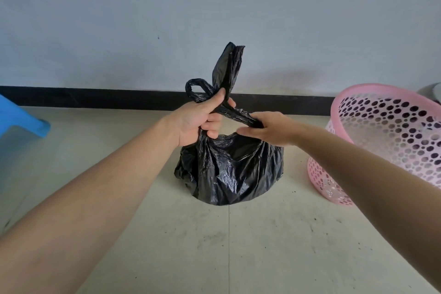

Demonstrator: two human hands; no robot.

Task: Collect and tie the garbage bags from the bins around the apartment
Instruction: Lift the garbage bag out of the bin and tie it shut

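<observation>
A black garbage bag (229, 169) stands on the pale tiled floor, near the wall. Its top is gathered into twisted strands. My left hand (198, 122) grips the gathered neck, with a loop and an upright flap of plastic rising above the thumb. My right hand (269, 129) holds the other twisted strand, which runs down to the right from the left hand. An empty pink perforated bin (381, 141) stands tilted just right of the bag.
A blue plastic stool (21, 119) is at the left edge. A black skirting board (95, 98) runs along the grey wall behind the bag. A grey object (433, 93) peeks from behind the bin.
</observation>
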